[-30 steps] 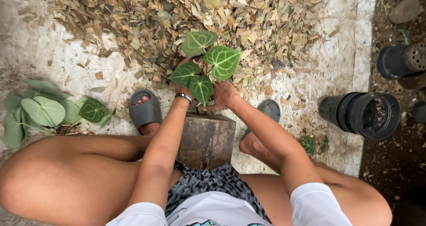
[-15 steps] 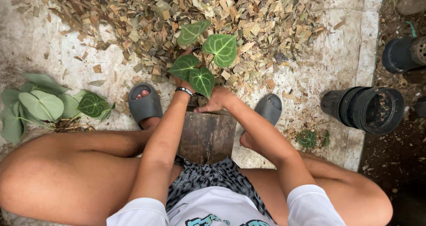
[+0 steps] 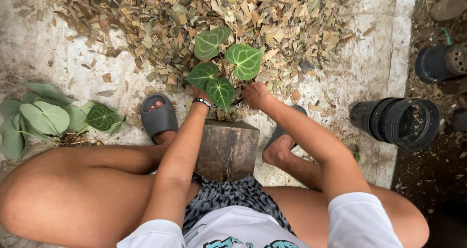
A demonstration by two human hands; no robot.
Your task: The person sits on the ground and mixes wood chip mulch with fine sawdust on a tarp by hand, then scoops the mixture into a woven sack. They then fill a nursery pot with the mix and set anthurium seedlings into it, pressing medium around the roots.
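A small plant with several heart-shaped, pale-veined green leaves stands at the near edge of a heap of dry leaf chips. My left hand, with a dark band on its wrist, reaches under the lower leaves, which hide its fingers. My right hand is curled at the base of the plant on the right side, its fingers against the stems. I sit on a wooden block with both knees wide and a grey slipper on my left foot.
A bunch of cut green leaves lies on the concrete at the left. Black plastic pots lie on their sides at the right and upper right, beside dark soil past the slab's edge.
My right hand has drawn slightly to the right of the plant's base, away from my left hand. The leaves have shifted a little.
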